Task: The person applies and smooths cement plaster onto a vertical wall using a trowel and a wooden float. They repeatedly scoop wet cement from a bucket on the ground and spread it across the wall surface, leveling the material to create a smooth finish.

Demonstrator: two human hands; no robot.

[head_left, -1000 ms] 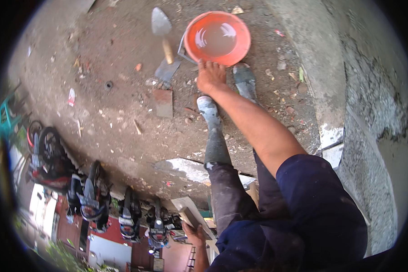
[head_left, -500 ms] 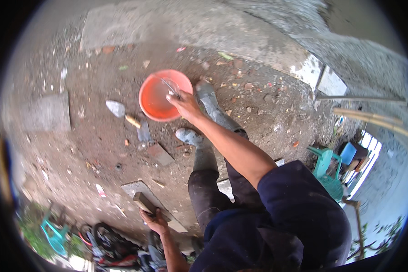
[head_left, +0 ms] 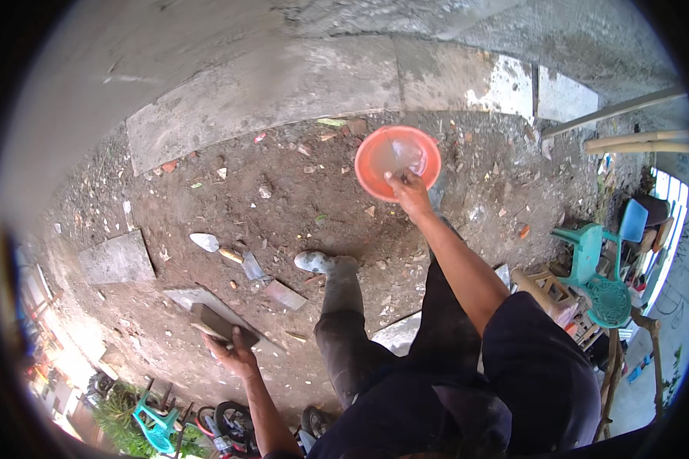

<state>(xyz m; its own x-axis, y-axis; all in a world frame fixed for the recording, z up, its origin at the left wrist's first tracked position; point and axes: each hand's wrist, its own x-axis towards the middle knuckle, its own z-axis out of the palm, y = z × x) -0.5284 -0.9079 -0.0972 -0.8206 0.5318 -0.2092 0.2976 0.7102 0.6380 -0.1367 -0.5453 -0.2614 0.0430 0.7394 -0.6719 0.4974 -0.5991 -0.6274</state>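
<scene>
Perhaps the basin (head_left: 362, 170) could spill: right grip (head_left: 410, 193) clamps only its near side, left grip (head_left: 237, 353) clutches a float (head_left: 213, 320).

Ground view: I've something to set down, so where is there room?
Mostly bare dirt, with scattered bits, lies between the trowel, the concrete strip and the orange basin. It's crowded around the green chair, and between trowel and tile.
</scene>
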